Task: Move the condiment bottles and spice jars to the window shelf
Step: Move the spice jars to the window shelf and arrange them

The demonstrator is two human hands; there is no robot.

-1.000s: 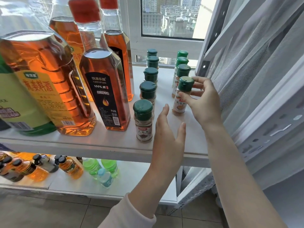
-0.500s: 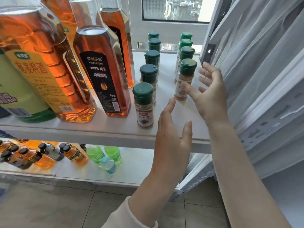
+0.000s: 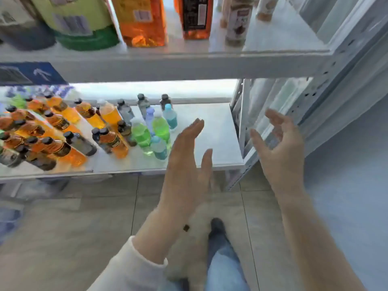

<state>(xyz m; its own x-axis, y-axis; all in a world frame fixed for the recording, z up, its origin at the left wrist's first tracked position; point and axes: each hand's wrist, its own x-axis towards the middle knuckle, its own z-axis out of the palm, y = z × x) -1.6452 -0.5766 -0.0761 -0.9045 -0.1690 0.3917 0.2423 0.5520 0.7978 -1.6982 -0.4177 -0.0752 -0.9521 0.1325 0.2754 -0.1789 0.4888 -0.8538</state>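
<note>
Biggest thing here is the upper shelf [image 3: 168, 66] running across the top of the frame, with the lower shelf [image 3: 210, 122] under it, mid-left. Along the top edge you only get the bottoms of the big bottles: a green-based one [image 3: 84, 24] at upper left, an orange oil bottle [image 3: 142, 22] next to it, and a dark-labelled one [image 3: 195, 17] right of that.

Both hands are out in front of the lower shelf and carrying nothing. The left hand [image 3: 186, 156] is centre frame, flat and edge-on, fingers straight and pointing up-and-away, so its grip is apart. The right hand [image 3: 281, 148] is right of centre, beside the shelf post [image 3: 241, 127], palm facing inward with fingers loosely bent. Its grip is apart too, touching nothing.

The bit that matters is that the spice jars [image 3: 236, 24] stand upright on the upper shelf at upper right, well above both hands and nearer the right one. So I'd guess those are already parked, but no window shows, so I can't confirm that shelf is the one.

The small drink-style bottles [image 3: 160, 128] on the lower shelf stand upright just left of the left hand's fingertips, not touching them. If those are next, the left hand is clearly closer and only needs a short reach left with a sideways wrap round the body. Whether they count as condiments, I honestly can't tell, since the labels are too blurry.
</note>
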